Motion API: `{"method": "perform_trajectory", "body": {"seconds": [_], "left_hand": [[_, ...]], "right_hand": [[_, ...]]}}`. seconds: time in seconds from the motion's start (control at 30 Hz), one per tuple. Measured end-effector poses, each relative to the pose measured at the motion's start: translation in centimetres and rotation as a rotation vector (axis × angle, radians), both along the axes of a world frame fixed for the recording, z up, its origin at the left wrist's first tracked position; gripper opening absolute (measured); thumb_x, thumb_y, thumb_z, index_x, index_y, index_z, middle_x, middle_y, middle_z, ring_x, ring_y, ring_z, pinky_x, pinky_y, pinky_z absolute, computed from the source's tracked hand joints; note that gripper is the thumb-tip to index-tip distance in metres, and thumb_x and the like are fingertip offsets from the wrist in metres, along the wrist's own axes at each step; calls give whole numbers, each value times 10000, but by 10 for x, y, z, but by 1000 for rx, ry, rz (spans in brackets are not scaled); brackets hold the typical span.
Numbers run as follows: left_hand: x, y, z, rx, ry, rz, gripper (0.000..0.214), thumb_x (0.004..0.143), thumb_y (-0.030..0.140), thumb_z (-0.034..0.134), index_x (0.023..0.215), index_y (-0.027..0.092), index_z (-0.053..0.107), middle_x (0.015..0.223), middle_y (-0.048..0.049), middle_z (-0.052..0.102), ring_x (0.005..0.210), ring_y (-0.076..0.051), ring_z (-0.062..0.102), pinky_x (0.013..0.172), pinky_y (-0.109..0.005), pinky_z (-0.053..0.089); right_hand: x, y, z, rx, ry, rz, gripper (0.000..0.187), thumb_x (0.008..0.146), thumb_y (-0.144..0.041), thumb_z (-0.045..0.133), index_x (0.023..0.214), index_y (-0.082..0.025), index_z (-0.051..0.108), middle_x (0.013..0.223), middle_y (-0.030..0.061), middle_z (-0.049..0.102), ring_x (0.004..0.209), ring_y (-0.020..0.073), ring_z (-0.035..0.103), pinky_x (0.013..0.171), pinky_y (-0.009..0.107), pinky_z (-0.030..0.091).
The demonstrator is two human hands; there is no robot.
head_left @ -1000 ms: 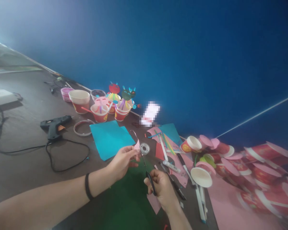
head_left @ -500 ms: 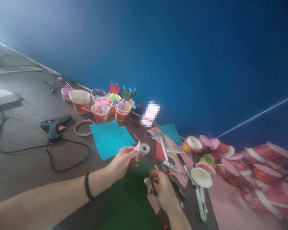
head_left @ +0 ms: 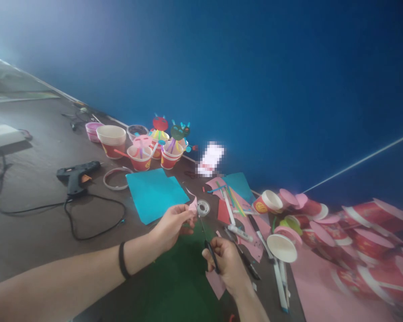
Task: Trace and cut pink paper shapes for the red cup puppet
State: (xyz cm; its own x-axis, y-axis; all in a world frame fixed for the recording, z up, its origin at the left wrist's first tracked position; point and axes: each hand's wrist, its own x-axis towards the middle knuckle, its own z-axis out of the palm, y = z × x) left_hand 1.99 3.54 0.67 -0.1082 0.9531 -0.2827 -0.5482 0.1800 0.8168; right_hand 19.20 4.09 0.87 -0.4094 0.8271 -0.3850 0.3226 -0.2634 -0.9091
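My left hand [head_left: 172,225] pinches a small pink paper piece [head_left: 192,205] above the table. My right hand [head_left: 224,264] grips black-handled scissors [head_left: 206,237], whose blades point up into the pink piece. A small tape roll [head_left: 203,208] lies on the table just behind the paper. A green sheet [head_left: 174,277] lies under both hands, with a pink scrap [head_left: 215,283] beside my right wrist.
A black glue gun [head_left: 75,175] with its cord lies at left, beside a ring [head_left: 116,179] and a cyan sheet [head_left: 154,193]. Decorated red paper cups [head_left: 141,156] stand at the back. Markers [head_left: 242,232], straws and several overturned red cups [head_left: 322,223] crowd the right.
The scissor blades have shifted slightly against the pink piece; both hands stay almost where they were.
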Motion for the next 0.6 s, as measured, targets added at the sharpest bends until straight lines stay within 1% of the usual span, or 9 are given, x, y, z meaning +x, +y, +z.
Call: {"method": "perform_trajectory", "body": {"seconds": [0.2, 0.4, 0.6], "left_hand": [[1, -1, 1, -5, 22, 2, 206, 689, 316, 626, 633, 153, 514, 560, 21, 500, 492, -72, 464, 429, -167, 406], [0, -1, 3, 7, 11, 11, 227, 666, 328, 643, 612, 148, 515, 562, 17, 497, 482, -71, 458, 427, -171, 403], [0, -1, 2, 0, 12, 19, 227, 654, 329, 649, 605, 150, 518, 569, 20, 501, 476, -67, 450, 430, -175, 405]], "right_hand": [[1, 1, -2, -29, 30, -1, 446, 525, -471, 765, 595, -175, 438, 395, -67, 483, 353, 54, 411, 391, 176, 286], [0, 1, 1, -20, 26, -10, 465, 501, -500, 764, 591, -169, 450, 401, -65, 485, 357, 60, 433, 392, 176, 297], [2, 1, -2, -21, 26, -4, 461, 513, -494, 761, 595, -171, 442, 397, -67, 489, 351, 56, 423, 392, 172, 288]]}}
